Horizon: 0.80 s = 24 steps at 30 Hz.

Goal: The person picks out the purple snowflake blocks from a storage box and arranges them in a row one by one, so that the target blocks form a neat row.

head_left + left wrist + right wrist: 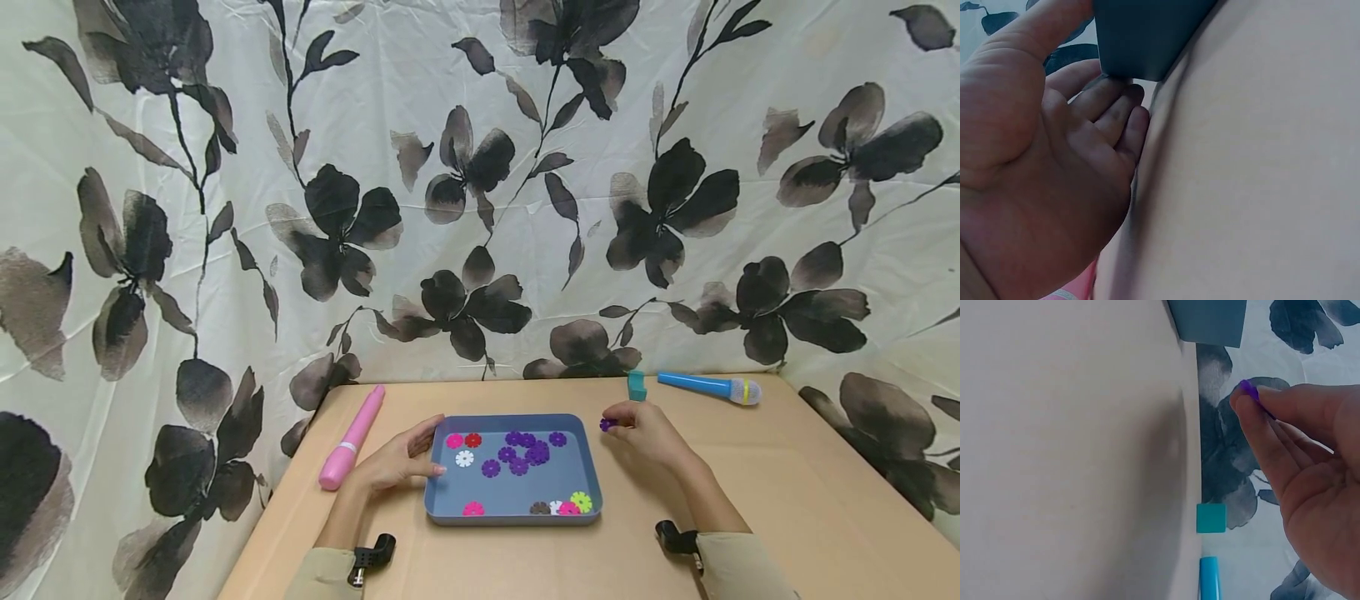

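A blue-grey tray lies on the table with several small flower-shaped discs in it. My left hand grips its left side, the thumb at the rim; in the left wrist view the fingers of that hand curl by the tray's underside. Purple discs are grouped in the tray's upper middle. To the right of the tray, my right hand pinches one purple flower disc between thumb and fingertips, raised above the table.
A teal block and a blue toy microphone are at the table's back edge, beyond my right hand. On the left lies a pink stick-shaped object. A floral cloth hangs behind the table.
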### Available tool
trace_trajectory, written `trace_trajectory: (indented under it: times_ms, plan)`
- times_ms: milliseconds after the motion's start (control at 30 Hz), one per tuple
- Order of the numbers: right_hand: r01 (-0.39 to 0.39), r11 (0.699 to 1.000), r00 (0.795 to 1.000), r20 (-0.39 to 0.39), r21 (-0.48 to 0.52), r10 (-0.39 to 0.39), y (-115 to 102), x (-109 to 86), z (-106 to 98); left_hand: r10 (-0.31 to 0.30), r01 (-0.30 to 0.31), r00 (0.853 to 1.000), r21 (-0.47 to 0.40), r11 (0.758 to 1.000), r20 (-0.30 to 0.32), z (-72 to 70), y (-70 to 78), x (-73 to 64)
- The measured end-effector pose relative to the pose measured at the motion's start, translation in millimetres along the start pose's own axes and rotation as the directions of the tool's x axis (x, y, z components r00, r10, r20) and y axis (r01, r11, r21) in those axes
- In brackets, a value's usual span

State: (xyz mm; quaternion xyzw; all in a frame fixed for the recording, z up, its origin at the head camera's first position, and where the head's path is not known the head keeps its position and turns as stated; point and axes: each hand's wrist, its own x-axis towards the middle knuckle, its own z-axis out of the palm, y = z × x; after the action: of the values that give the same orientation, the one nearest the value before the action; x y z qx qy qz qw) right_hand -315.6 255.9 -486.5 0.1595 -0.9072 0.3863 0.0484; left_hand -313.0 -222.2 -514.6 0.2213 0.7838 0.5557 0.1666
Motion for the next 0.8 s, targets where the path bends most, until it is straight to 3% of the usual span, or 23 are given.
trace_trajectory:
  times_ms: [300,667,800]
  plan:
    - [-0.069,0.998,0.997,0.02,0.007,0.068,1,-2.6,3,0.031,-0.028,0.999,0.145,0.989,-0.02,0.9,1.2,0.7]
    - [-0.13,0.992,0.988,0.081,0.007,0.129,10,-3.2,8,0.041,-0.039,0.999,0.162,0.986,-0.014,-0.5,1.1,-0.9]
    - [-0.074,0.997,0.984,0.165,0.023,0.069,11,-3.4,13,0.039,-0.036,0.999,0.153,0.988,-0.014,0.2,1.3,-0.5]
